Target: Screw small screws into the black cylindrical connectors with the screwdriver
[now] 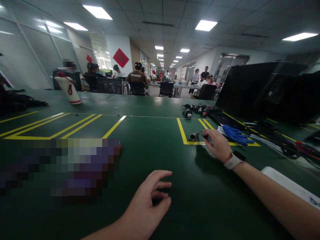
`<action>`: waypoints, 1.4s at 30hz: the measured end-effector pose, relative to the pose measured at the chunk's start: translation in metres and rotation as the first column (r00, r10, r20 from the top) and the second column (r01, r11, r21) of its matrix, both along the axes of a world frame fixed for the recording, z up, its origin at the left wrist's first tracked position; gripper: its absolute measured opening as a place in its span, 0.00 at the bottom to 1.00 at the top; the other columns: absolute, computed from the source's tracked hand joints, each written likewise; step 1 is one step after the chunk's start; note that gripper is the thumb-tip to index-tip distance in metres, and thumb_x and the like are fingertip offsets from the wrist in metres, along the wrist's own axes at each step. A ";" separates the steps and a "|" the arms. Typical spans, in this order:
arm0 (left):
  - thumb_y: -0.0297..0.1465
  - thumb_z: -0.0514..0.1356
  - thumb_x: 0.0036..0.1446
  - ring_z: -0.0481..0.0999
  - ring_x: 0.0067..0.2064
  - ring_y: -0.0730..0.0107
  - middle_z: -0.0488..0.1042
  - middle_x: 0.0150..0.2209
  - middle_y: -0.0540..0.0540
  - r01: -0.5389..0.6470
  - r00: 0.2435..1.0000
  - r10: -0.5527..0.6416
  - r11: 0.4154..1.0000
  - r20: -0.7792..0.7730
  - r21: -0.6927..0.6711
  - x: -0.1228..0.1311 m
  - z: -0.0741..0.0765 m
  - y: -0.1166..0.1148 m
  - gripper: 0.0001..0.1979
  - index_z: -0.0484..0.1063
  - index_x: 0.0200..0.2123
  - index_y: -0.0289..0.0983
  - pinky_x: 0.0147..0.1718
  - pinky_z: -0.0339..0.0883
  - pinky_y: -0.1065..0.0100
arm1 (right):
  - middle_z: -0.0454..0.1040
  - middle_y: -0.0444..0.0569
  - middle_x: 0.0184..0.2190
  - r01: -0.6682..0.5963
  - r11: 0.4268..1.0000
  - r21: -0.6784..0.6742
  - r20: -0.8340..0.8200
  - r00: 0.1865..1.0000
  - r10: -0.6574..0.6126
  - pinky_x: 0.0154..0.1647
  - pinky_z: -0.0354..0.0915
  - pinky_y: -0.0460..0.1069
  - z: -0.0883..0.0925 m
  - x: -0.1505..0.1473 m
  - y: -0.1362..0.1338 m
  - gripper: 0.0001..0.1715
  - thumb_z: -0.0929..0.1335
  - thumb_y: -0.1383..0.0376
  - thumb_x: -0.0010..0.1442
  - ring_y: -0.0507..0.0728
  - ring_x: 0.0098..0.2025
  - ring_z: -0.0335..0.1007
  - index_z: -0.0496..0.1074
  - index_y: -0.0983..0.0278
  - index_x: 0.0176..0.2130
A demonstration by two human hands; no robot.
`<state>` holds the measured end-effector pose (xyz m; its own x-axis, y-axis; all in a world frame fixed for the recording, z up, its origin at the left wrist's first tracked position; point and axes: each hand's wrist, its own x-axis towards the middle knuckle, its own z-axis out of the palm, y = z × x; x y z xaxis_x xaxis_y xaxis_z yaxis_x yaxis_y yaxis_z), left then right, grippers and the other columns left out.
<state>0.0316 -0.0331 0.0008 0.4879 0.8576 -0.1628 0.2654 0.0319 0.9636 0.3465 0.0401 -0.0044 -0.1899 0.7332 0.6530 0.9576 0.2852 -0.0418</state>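
My left hand [147,203] rests near the front of the dark green table [150,133], fingers loosely curled and apart, holding nothing. My right hand [218,144], with a white watch on the wrist, reaches forward and grips a thin pen-like tool [208,136]. Just left of it lies a small metal cylinder [194,136] on the yellow floor-style marking. A blue glove [237,135] lies just to the right of that hand.
A cluster of black connectors and cables [198,109] sits farther back. Dark monitors [262,90] stand at right, with cables and a white sheet [287,185] below. A white cup-like object [68,89] stands back left. Other people sit at desks far behind.
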 end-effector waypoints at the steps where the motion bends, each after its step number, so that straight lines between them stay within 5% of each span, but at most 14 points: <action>1: 0.25 0.57 0.48 0.73 0.46 0.61 0.70 0.50 0.42 0.000 1.000 0.000 1.000 0.007 0.011 0.000 -0.001 0.000 0.24 0.64 0.51 0.41 0.43 0.68 0.61 | 0.71 0.59 0.41 0.010 1.000 -0.027 0.010 1.000 -0.010 0.47 0.63 0.59 -0.003 0.001 0.001 0.07 0.62 0.73 0.56 0.64 0.45 0.66 0.65 0.64 0.37; 7: 0.22 0.55 0.48 0.71 0.50 0.61 0.68 0.51 0.44 0.043 0.998 -0.048 0.994 0.049 0.101 0.001 -0.005 0.000 0.22 0.65 0.48 0.42 0.44 0.69 0.62 | 0.71 0.56 0.40 0.069 0.986 -0.152 0.059 0.996 -0.061 0.45 0.64 0.56 -0.009 -0.003 0.002 0.09 0.63 0.72 0.55 0.63 0.44 0.67 0.66 0.64 0.38; 13: 0.20 0.54 0.47 0.72 0.47 0.63 0.68 0.48 0.44 0.052 0.998 -0.056 0.986 0.022 0.160 0.002 -0.005 0.001 0.22 0.66 0.47 0.39 0.41 0.70 0.64 | 0.72 0.58 0.41 0.135 0.967 -0.217 0.123 0.986 -0.110 0.46 0.63 0.56 0.004 -0.014 0.004 0.12 0.65 0.69 0.55 0.64 0.45 0.66 0.66 0.67 0.42; 23: 0.18 0.54 0.47 0.73 0.45 0.65 0.69 0.46 0.44 0.060 0.998 -0.061 0.985 -0.002 0.164 0.001 -0.002 0.001 0.21 0.68 0.45 0.39 0.40 0.70 0.67 | 0.70 0.51 0.44 0.103 0.915 -0.389 0.142 0.989 -0.051 0.41 0.68 0.55 0.014 -0.045 0.033 0.14 0.64 0.63 0.62 0.57 0.41 0.70 0.67 0.67 0.46; 31: 0.21 0.55 0.49 0.71 0.47 0.62 0.65 0.52 0.44 0.015 0.999 0.000 0.949 -0.046 0.314 -0.002 0.002 0.012 0.21 0.67 0.47 0.41 0.37 0.71 0.66 | 0.71 0.48 0.40 -0.168 0.886 -0.432 -0.088 0.986 0.143 0.40 0.66 0.50 0.015 -0.099 -0.035 0.13 0.68 0.71 0.54 0.55 0.41 0.68 0.64 0.63 0.41; 37: 0.25 0.61 0.46 0.61 0.57 0.57 0.62 0.57 0.45 0.217 0.964 -0.102 0.833 -0.245 0.509 -0.014 0.008 0.021 0.28 0.64 0.52 0.44 0.56 0.56 0.53 | 0.70 0.45 0.37 -0.475 0.800 -0.366 -0.454 0.842 0.292 0.37 0.64 0.50 0.010 -0.151 -0.087 0.20 0.65 0.82 0.45 0.55 0.38 0.66 0.62 0.62 0.36; 42: 0.27 0.62 0.49 0.64 0.55 0.59 0.67 0.55 0.45 0.411 0.897 -0.255 0.783 -0.362 0.468 -0.024 0.018 0.023 0.31 0.59 0.56 0.45 0.55 0.55 0.56 | 0.70 0.44 0.34 -0.539 0.778 -0.323 -0.630 0.735 0.248 0.35 0.63 0.49 -0.001 -0.159 -0.097 0.19 0.64 0.82 0.45 0.54 0.35 0.65 0.62 0.62 0.34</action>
<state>0.0079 -0.0099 0.0193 0.7633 0.6394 0.0931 0.4095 -0.5901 0.6958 0.1871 -0.0574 -0.0050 -0.2672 0.9001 0.3441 0.5333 0.4355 -0.7252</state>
